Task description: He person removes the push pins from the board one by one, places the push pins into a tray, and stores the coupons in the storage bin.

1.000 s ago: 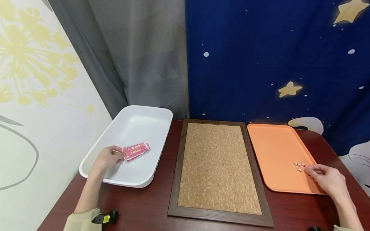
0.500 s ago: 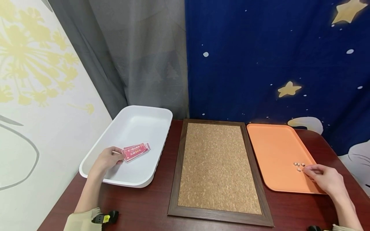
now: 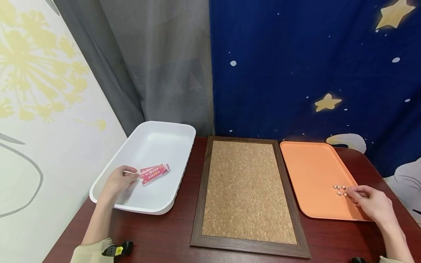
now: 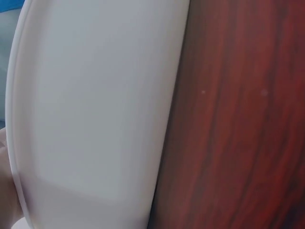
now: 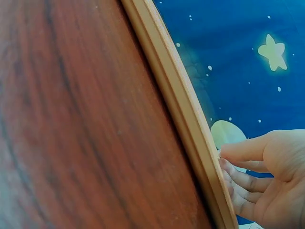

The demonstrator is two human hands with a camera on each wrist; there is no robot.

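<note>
My left hand [image 3: 121,179] reaches into the white tub [image 3: 158,140], thumb and forefinger pinching the left end of red paper coupons [image 3: 154,174]. These lie fanned, overlapping, with white edges and printed characters. In the left wrist view, the tub's wall [image 4: 95,95] hides most of that hand. My right hand [image 3: 371,202] is over the right side of the orange tray [image 3: 312,171], its fingertips close together beside several small shiny studs [image 3: 339,193]. One stud is right at the fingertips; whether it is held I cannot tell. In the right wrist view, the tray's rim hides part of the fingertips.
A cork board [image 3: 246,190] in a dark wooden frame lies between the tub and the tray. All stand on a reddish-brown table [image 3: 158,237]. Grey and blue curtains [image 3: 263,73] hang behind, and a white wall [image 3: 49,120] borders the left.
My left hand has drawn slightly left, and the coupons have spread apart at their left end. At my right fingertips one stud now shows more clearly; that hand has barely moved.
</note>
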